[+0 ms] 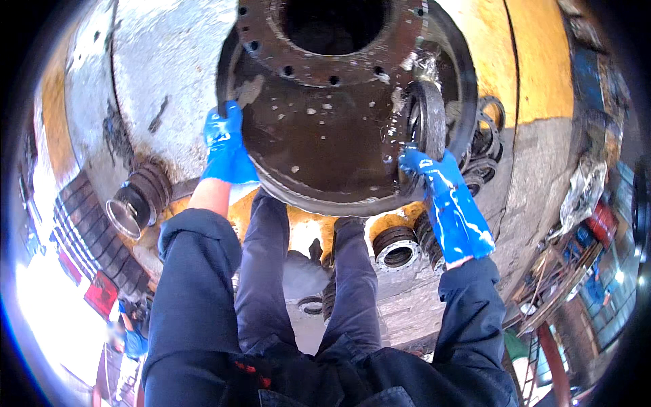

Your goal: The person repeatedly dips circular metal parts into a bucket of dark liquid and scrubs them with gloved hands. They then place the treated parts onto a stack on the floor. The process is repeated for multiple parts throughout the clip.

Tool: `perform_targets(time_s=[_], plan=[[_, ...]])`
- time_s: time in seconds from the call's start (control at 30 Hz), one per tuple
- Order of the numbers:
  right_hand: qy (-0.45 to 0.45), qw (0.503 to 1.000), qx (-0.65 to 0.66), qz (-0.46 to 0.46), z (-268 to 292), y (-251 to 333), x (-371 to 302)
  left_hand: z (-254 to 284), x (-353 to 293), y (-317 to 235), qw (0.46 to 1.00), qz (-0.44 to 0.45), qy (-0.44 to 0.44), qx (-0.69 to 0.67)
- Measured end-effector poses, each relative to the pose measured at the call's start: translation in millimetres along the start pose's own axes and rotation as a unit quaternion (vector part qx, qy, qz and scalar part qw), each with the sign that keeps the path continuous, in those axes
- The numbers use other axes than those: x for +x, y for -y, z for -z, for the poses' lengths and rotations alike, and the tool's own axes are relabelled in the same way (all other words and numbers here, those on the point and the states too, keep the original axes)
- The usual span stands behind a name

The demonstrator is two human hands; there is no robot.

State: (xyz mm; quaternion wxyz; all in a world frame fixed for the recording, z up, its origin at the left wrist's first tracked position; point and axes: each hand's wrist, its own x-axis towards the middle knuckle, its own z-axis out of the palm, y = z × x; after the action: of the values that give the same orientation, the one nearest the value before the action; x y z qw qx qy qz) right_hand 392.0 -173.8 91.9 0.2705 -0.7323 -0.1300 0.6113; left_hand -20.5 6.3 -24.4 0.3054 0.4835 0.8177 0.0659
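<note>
A wide round black basin (308, 203) holds dark brown liquid in front of me. My left hand (228, 146), in a blue rubber glove, is closed on the left side of its rim. My right hand (441, 180), in a wet blue glove, grips a dark metal ring (435, 119). That ring stands on edge inside the right side of the basin, wet and partly in the liquid. At the basin's far side is a rusty round flange (319, 73) with bolt holes and a large dark opening.
More rings (485, 139) lean together right of the basin. Stacked ringed parts (395, 247) stand by my legs, and a ribbed cylindrical part (139, 197) lies at left. Clear plastic sheeting (586, 193) is at far right. Another person (132, 342) is at lower left.
</note>
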Motion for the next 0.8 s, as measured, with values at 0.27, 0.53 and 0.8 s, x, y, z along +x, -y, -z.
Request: perform_targets(time_s=[0.27, 0.53, 0.8], plan=[[-0.041, 0.992, -0.119, 0.014, -70, 8, 61, 0, -3, 3, 0.999, -0.016, -0.007, -0.027], [-0.159, 0.844, -0.511, 0.039, -165, 43, 42, -2, 1, 10, 0.999, 0.026, -0.007, -0.038], [-0.099, 0.972, -0.200, 0.072, -127, 17, 54, 6, -6, -8, 0.998, 0.038, 0.020, -0.048]])
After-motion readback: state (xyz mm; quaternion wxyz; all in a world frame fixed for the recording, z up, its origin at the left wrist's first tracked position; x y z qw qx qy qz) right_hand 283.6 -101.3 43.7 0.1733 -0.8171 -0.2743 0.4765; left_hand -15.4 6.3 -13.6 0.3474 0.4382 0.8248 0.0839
